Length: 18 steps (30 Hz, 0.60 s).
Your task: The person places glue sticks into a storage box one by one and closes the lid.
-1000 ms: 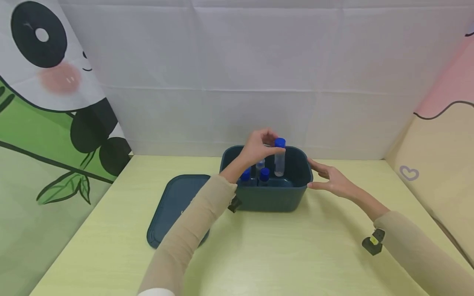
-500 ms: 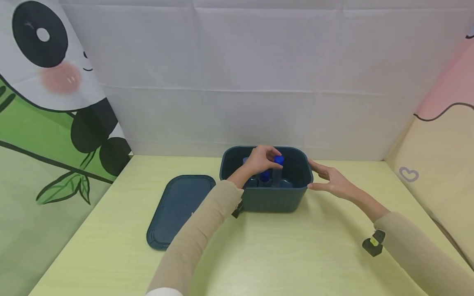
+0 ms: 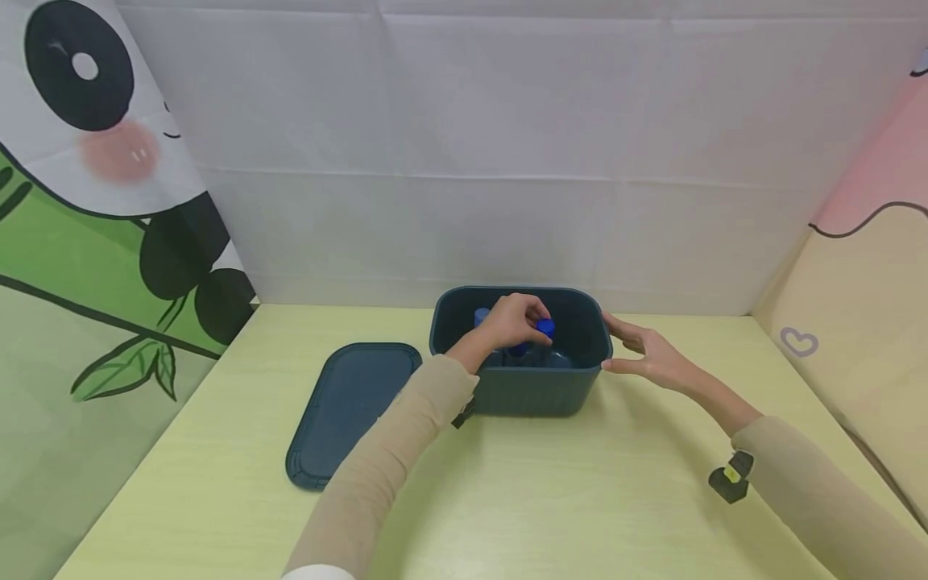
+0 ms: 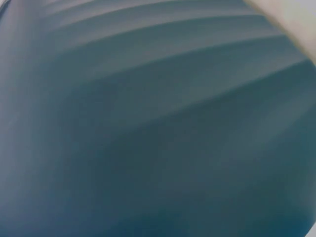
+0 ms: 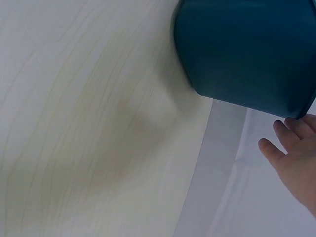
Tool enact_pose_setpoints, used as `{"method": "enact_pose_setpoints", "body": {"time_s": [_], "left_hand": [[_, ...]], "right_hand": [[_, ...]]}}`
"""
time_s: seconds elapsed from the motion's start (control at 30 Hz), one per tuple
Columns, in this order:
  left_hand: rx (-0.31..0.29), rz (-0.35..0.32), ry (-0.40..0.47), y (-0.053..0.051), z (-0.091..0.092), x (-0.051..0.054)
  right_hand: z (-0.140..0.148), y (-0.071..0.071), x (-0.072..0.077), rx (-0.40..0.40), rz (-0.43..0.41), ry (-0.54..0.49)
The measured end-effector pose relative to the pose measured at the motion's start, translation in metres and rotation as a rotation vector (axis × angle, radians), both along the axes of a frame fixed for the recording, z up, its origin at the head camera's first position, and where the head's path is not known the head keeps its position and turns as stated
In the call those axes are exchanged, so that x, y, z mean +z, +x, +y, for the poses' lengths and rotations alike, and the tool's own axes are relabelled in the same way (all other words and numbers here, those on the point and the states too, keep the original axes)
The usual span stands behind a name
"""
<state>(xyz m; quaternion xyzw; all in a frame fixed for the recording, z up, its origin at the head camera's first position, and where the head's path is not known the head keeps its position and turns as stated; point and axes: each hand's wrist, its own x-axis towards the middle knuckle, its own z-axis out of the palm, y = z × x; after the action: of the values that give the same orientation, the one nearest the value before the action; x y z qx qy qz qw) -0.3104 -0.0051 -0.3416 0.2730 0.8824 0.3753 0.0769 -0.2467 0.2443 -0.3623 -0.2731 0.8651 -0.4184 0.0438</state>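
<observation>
Inside the dark teal bin [image 3: 536, 392], my left hand [image 3: 510, 321] pinches the blue cap of an upright bottle [image 3: 545, 328] between thumb and fingers. Another blue-capped bottle [image 3: 482, 316] stands behind the left wrist, and a further blue cap [image 3: 518, 350] shows just below the hand; their lower parts are hidden. At the bin's right end, my right hand [image 3: 652, 354] touches the rim with spread thumb and fingers. The right wrist view has that hand [image 5: 301, 158] with fingertips against the rim of the bin [image 5: 247, 54]. Only the bin's ribbed wall [image 4: 163, 118] fills most of the left wrist view.
A dark teal lid [image 3: 351, 403] lies flat on the pale yellow table [image 3: 580, 499], left of the bin and partly under the left sleeve. A white sheet [image 3: 435, 161] hangs close behind the bin. Printed cloth stands along both sides.
My left hand has lowered the bottle from above the rim into the bin, its cap sinking lower still since half a second ago. The right hand has stayed at the bin's right end.
</observation>
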Motion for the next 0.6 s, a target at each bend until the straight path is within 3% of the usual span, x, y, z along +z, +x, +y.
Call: {"method": "enact_pose_setpoints", "body": {"time_s": [0.37, 0.6], "left_hand": [[-0.016, -0.02, 0.022, -0.0005, -0.0008, -0.0001], [-0.02, -0.046, 0.098, -0.0013, -0.0082, 0.0071]], "right_hand": [[-0.0012, 0.0003, 0.0005, -0.001, -0.002, -0.003], [-0.0004, 0.0009, -0.0001, -0.005, -0.007, 0.005]]}}
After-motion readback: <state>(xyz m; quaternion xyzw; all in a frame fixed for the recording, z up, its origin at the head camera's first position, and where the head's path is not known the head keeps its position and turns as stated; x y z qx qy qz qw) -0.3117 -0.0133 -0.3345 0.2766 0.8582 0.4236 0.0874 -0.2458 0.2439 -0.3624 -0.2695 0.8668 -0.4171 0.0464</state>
